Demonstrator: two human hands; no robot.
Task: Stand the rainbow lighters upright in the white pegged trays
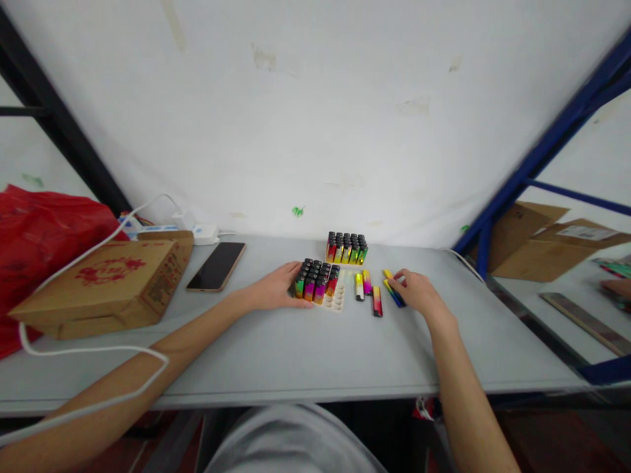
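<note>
My left hand (282,287) is wrapped round the left side of a block of lighters with black tops (310,281). They stand upright in a pale tray with round holes (335,302), whose right part shows bare. My right hand (413,289) is closed with its fingertips on a blue and yellow lighter (394,293); a second lighter with a yellow end (388,273) lies against it, partly hidden. Between the tray and my right hand lie a red and yellow lighter (377,302), a yellow and white lighter (359,288) and a magenta and yellow lighter (367,282).
Behind stands another full block of lighters (347,248), close to the wall. A phone (217,266), a cardboard box (108,282) and a red bag (49,223) are on the left. A white cable (98,348) crosses over my left forearm. Past the blue frame (537,157), another person's hand (618,287) shows.
</note>
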